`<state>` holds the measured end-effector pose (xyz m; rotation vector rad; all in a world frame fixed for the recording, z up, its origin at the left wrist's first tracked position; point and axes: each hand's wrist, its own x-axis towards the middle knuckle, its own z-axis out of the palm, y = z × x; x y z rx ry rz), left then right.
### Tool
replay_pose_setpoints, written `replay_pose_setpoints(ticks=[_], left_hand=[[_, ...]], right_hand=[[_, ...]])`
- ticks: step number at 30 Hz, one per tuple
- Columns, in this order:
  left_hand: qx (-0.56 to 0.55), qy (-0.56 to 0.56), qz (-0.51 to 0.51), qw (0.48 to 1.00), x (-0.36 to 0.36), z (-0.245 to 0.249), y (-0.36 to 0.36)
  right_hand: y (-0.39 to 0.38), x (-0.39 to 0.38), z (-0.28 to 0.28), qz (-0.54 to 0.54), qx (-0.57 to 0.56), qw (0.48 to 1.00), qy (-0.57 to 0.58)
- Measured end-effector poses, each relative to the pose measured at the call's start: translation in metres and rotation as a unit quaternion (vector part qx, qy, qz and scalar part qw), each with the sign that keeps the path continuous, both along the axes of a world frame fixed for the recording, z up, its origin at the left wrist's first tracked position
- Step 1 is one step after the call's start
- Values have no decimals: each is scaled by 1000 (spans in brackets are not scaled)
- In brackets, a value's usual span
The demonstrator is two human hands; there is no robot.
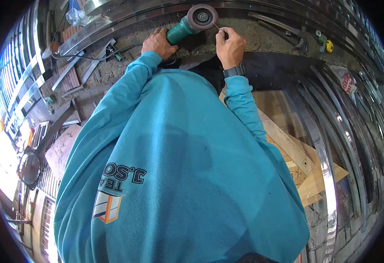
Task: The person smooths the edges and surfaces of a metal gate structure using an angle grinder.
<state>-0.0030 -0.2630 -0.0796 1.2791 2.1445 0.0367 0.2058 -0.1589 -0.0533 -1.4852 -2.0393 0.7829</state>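
Note:
My left hand (157, 44) is wrapped around the rear of a green angle grinder (179, 31). The grinder's round disc (197, 14) faces up toward me, with a nut at its centre. Pinched between the thumb and fingers of my right hand (230, 47) is a thin metal rod (216, 26). The rod's tip points to the right edge of the disc and overlaps it in this view. A dark watch (235, 71) sits on my right wrist.
Long metal bars (126, 22) run across the back. On the left lie cut metal pieces (97, 61) and a cable (91, 57). Wooden boards (288, 142) and long metal strips (330, 179) are on the right. A yellow tape measure (329, 46) lies at the back right.

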Motion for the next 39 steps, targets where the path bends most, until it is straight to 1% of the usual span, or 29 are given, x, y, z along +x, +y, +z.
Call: replay_pose_setpoints(ticks=[1,6,17,18,19,22,27,39], left_hand=[[30,14,-1,999,0,-2,-2],[15,5,-1,1000,-1,-3,-1],[14,9,-2,1000,-1,-1,0],[-11,-3,1,1000,-1,3,3],[-36,-14,5,999,-1,5,4],[-29,-11,4,1000,-1,3,3],[-33,-14,1,999,-2,3,4],[-34,-14,4,999,-2,1,4]], right_hand=[[0,0,0,0,0,1000,0],[-3,-4,1,-2,-9,999,-37],[-5,0,-3,-16,-9,1000,2],[-5,-1,-1,-17,-3,1000,9],[-5,-1,0,-17,-4,1000,8],[-5,-3,6,-21,-27,999,7],[-4,-3,9,-6,12,1000,-3],[-4,-2,9,-14,8,1000,-4]])
